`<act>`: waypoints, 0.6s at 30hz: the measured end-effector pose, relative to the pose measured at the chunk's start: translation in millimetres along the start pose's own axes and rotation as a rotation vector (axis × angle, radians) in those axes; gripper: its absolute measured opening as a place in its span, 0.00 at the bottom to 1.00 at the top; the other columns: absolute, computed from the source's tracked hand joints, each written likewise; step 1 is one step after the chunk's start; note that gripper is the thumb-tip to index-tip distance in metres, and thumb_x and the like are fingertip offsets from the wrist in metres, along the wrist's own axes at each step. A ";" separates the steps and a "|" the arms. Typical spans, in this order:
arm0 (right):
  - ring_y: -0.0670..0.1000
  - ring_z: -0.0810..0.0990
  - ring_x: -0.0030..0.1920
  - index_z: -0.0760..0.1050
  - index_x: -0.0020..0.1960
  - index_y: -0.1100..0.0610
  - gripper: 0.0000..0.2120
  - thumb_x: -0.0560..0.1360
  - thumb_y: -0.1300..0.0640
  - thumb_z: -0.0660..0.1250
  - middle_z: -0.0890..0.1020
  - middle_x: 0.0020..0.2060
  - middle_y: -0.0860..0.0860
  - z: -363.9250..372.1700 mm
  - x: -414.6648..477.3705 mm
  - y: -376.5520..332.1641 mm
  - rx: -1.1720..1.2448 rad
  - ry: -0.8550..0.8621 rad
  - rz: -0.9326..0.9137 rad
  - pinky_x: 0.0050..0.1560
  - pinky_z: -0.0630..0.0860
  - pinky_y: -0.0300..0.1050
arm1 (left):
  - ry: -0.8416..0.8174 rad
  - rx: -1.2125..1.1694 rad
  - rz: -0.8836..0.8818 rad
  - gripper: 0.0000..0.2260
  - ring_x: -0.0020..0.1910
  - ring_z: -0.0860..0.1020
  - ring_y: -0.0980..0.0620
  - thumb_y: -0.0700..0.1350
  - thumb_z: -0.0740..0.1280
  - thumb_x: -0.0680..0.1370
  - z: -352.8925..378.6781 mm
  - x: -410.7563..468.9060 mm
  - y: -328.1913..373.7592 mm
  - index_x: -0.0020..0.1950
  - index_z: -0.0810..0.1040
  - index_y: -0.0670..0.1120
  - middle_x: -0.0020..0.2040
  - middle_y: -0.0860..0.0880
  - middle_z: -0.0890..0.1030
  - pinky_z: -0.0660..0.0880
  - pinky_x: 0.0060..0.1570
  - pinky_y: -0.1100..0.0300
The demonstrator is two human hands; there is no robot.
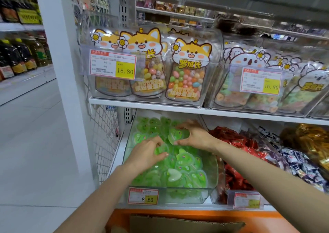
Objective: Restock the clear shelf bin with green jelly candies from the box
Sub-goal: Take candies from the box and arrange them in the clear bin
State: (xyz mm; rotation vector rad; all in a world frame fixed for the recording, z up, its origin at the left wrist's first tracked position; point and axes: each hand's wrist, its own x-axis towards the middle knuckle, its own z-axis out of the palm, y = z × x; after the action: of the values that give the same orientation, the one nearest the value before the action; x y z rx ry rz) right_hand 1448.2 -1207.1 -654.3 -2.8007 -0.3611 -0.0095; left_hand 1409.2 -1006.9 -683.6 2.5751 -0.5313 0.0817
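Green jelly candies (185, 167): heart-shaped translucent cups w/ printed film lids, piled in clear shelf bin (212, 172) on lower shelf. Left hand (144, 155) pinches one cup mid-pile; right hand (195, 135) curls round another further back. Cardboard box (187, 223) below, at frame bottom.

Two white shelves at a shop's sweets aisle. The lower shelf (178, 206) carries a row of tilted bins side by side: at its left end, a clear bin (187, 198) heaped with green jelly candies (185, 167) and fronted by a price tag (143, 196) reading 8.60. Just beside it stands a bin of red-wrapped sweets (233, 177). On the upper shelf (160, 106) stand a clear tub (211, 76) of fox-printed candy bags (187, 72) and, touching it on the right, a tub (302, 111) of koala-printed bags (236, 83).
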 end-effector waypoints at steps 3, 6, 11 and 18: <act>0.53 0.66 0.66 0.73 0.65 0.52 0.30 0.67 0.44 0.74 0.71 0.64 0.52 11.7 3.4 -7.6 -0.017 -0.020 -0.021 0.64 0.63 0.41 | 0.035 -0.154 -0.037 0.15 0.41 0.82 0.52 0.54 0.67 0.75 -17.2 -14.8 -11.1 0.57 0.73 0.47 0.54 0.53 0.76 0.74 0.42 0.61; 0.53 0.67 0.66 0.74 0.65 0.53 0.30 0.66 0.43 0.74 0.71 0.65 0.53 21.8 5.9 -12.0 -0.032 -0.028 -0.012 0.65 0.63 0.41 | 0.038 -0.278 -0.044 0.13 0.34 0.82 0.53 0.52 0.67 0.75 -21.7 -26.6 -13.8 0.55 0.74 0.46 0.49 0.55 0.75 0.78 0.36 0.59; 0.54 0.65 0.68 0.73 0.66 0.50 0.31 0.67 0.40 0.73 0.69 0.67 0.51 31.7 6.0 -11.9 -0.079 -0.020 0.012 0.66 0.61 0.44 | 0.084 -0.287 -0.002 0.10 0.37 0.77 0.58 0.50 0.68 0.75 -16.9 -33.3 -16.5 0.52 0.74 0.47 0.51 0.54 0.77 0.65 0.32 0.72; 0.52 0.64 0.68 0.70 0.68 0.46 0.32 0.67 0.40 0.72 0.68 0.68 0.50 31.2 6.0 -12.6 -0.087 -0.015 -0.008 0.66 0.58 0.44 | 0.127 -0.356 -0.035 0.10 0.36 0.78 0.54 0.50 0.68 0.75 -15.2 -30.5 -14.6 0.52 0.75 0.47 0.54 0.51 0.78 0.68 0.35 0.65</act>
State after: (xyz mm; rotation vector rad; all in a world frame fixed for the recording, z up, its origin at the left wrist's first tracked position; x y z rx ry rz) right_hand 1449.9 -1184.4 -679.8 -2.8866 -0.3837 -0.0060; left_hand 1387.3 -976.9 -681.9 2.2139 -0.4118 0.1252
